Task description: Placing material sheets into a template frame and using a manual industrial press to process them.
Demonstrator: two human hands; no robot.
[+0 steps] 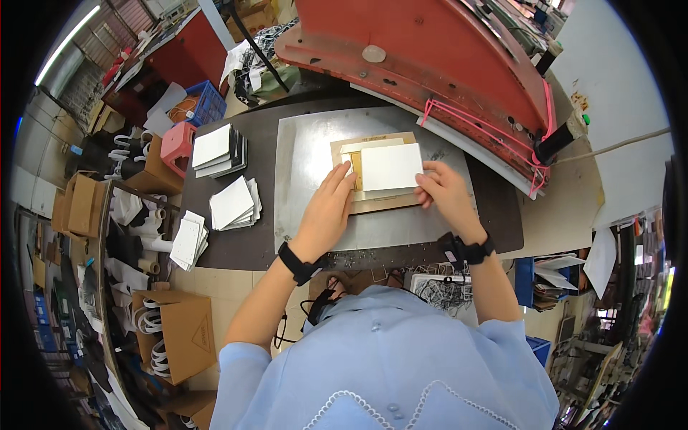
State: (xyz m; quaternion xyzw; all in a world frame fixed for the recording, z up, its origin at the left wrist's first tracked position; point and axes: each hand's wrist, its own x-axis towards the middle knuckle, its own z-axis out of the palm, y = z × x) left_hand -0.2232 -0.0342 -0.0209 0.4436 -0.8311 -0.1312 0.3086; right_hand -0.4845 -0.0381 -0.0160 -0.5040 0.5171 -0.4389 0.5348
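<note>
R hand (448, 193) has its grip pinched on white card (392, 166) edge, L hand (326, 208) open w/ fingers straight, nr other side.

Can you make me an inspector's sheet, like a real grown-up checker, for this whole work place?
Surface: dark table with a metal plate on it.
Job's things: white card on a brown board; three card stacks on the table's left side.
Clutter: tiny scraps along the plate's near edge.
Left hand: fingers laid flat at the board's left part, beside the card.
Right hand: thumb and fingers at the card's right edge.
Cables: grey cable against the wall, right.
Surroundings: red machine beyond the plate; pink stool and blue crate, far left.
</note>
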